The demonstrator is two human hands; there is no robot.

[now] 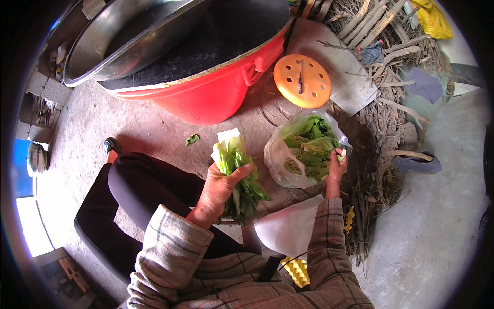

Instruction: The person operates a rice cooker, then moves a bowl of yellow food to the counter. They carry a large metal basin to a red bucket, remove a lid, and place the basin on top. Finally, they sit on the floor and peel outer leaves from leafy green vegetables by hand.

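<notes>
My left hand (222, 187) is closed around a bunch of leafy greens (241, 185), its pale cut stalks pointing up and its leaves hanging down over my lap. To the right, a clear plastic bag (276, 160) stands open on the floor with loose green leaves (308, 143) inside. My right hand (336, 166) is at the bag's right rim, holding a small whitish piece of stalk (341, 155) between thumb and fingers.
A torn leaf (192, 140) lies on the concrete floor. Ahead stand a red tub (208, 104) with a dark cover and a metal basin (142, 63). An orange perforated stool (312, 85) bears a thin tool (300, 77). Sticks (386, 61) are piled at right.
</notes>
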